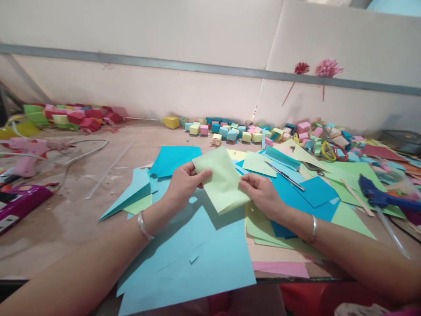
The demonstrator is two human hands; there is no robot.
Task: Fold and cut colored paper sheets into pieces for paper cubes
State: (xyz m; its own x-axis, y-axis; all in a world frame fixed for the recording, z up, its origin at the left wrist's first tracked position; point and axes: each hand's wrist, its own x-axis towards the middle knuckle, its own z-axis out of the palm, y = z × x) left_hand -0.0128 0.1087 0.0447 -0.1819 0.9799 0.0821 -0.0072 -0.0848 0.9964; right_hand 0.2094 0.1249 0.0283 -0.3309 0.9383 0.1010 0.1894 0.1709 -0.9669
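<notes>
A pale green sheet of paper [222, 182] is held up between my two hands, tilted, a little above the table. My left hand [184, 184] pinches its left edge, thumb on top. At the lower right corner, my right hand [259, 193] grips it with thumb and bent fingers. Under it lie light blue sheets of paper [184, 272], which reach over the table's front edge, with a small blue scrap on top. Behind my left hand is a bright blue sheet [177, 159]. A slim pen-like tool [286, 176] rests on papers beyond my right hand.
Small folded paper boxes [232, 134] line the back of the table [75, 245]. Scissors with yellow and red handles [333, 151] lie back right. A blue glue gun [381, 195] is at right; a pink glue gun [26, 151] and purple power strip [23, 204] are at left.
</notes>
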